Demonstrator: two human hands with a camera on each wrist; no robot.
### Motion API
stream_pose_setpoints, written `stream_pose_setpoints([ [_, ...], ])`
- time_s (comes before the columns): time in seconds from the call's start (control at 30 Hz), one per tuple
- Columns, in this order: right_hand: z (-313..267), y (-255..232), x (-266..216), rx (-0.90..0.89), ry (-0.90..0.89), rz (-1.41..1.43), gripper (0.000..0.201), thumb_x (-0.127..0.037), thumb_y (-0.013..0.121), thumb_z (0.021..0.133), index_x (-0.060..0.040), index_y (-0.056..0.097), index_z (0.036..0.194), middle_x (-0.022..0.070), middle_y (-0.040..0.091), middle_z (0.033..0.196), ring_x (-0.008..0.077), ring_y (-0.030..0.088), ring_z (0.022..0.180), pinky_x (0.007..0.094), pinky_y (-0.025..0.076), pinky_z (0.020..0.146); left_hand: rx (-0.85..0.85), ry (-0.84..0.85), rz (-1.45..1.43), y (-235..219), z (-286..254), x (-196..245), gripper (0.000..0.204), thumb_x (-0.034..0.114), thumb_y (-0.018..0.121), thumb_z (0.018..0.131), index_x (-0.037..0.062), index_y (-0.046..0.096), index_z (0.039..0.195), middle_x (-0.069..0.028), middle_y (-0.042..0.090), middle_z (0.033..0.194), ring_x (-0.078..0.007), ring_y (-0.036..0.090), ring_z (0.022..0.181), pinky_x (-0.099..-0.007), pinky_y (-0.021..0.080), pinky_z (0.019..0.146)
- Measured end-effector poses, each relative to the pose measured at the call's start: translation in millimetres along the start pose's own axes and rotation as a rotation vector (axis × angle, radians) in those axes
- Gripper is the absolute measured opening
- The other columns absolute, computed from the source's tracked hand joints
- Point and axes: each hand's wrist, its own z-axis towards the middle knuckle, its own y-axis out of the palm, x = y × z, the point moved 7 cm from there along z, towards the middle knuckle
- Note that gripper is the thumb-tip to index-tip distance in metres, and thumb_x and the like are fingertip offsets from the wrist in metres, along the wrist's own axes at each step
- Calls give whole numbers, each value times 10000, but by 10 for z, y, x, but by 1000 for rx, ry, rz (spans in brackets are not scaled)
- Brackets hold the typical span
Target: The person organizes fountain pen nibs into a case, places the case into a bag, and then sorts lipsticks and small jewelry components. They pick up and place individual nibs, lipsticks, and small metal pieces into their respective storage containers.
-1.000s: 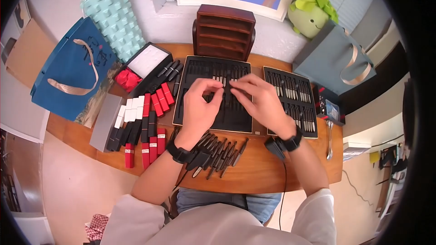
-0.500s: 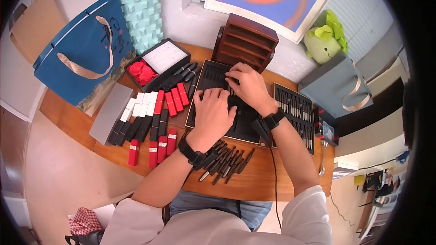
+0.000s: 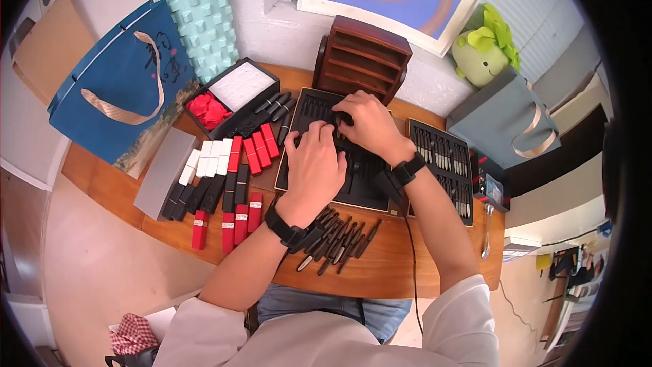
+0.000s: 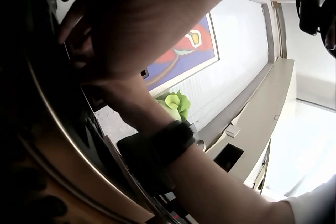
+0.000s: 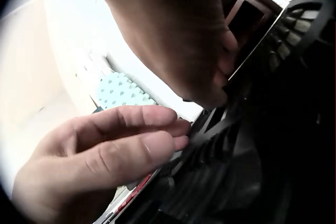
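A black tray with a gold edge [image 3: 367, 205] lies mid-table, slender dark pieces in its slots. Over its left part is my left hand [image 3: 314, 170], fingers spread and loosely bent; in the right wrist view that hand [image 5: 100, 155] shows nothing held between thumb and fingers. My right hand [image 3: 371, 126] reaches over the tray's upper part, fingertips bent down at the slots. Whether those fingertips pinch a piece is hidden. A pile of similar dark pieces [image 3: 339, 241] lies below the tray.
Right of the tray is a second filled tray [image 3: 441, 153], then a spoon [image 3: 487, 231]. A wooden shelf [image 3: 363, 58] stands behind. At left are red boxes [image 3: 241, 224], white ones [image 3: 212, 158], a grey box [image 3: 165, 173] and a blue bag [image 3: 119, 81].
The hands were close together over the tray; the left has moved down and spread its fingers, and the right has moved to the upper slots. The head view has turned and shifted.
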Motion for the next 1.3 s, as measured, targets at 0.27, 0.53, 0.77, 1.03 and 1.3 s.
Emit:
stream_pose_setpoints([
  [0.27,6,-7,-44,-177,-30,-18,268,-5,729,822,-8,852,1060,125,793,1181,346,669,1187,469,545,1060,-143,103,143,146,-63,-5,552,220,772,968,-29,667,1450,-168,615,1455,-330,549,1364,-542,361,1162],
  [0.53,-9,50,-15,-281,83,-27,329,15,687,846,-27,835,1137,110,770,1294,341,642,1277,466,526,1095,-139,135,161,187,-21,-21,542,222,761,952,-32,683,1425,-157,587,1425,-329,519,1360,-540,364,1145],
  [0.77,-180,77,-40,-298,59,-53,463,-17,639,905,-60,798,1337,100,719,1454,342,595,1391,488,477,1180,-139,167,221,219,4,3,529,246,757,930,-7,706,1392,-142,587,1412,-317,518,1352,-553,364,1139],
  [1.03,-508,-670,-430,-165,8,85,308,-9,649,903,-34,795,1173,139,741,1303,351,704,1179,449,585,988,-155,160,245,220,57,-35,456,258,772,895,29,767,1290,-115,625,1361,-315,559,1318,-555,364,1145],
  [1.3,-1673,-693,-865,-698,230,284,169,-128,770,915,-73,777,1074,114,808,917,364,773,881,472,595,755,-93,67,54,140,84,-94,420,279,781,959,66,751,1320,-106,682,1358,-310,602,1315,-530,336,1181],
])
